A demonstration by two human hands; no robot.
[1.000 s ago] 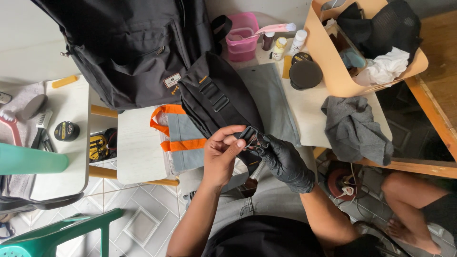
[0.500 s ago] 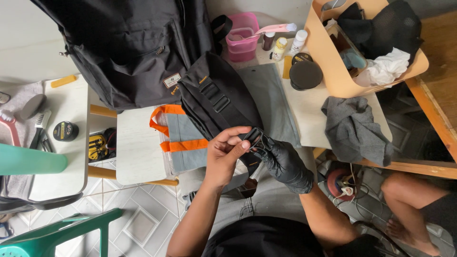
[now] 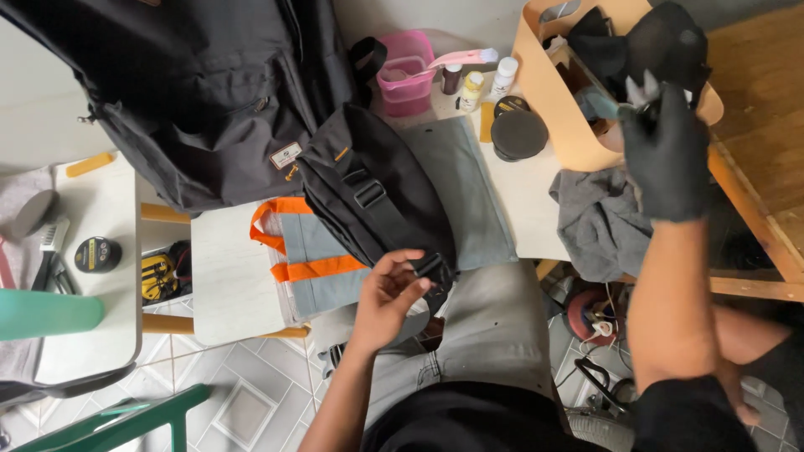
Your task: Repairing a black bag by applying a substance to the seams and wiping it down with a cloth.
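On lap: black bag (image 3: 377,201), strap buckle (image 3: 433,268) in L hand (image 3: 388,297).

A small white rectangular label (image 3: 286,155) is sitting on the black backpack (image 3: 193,92), at ten o'clock from centre.

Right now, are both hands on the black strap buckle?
No: only the bare left hand touches the black buckle, while the gloved right hand is raised at the tan basket.
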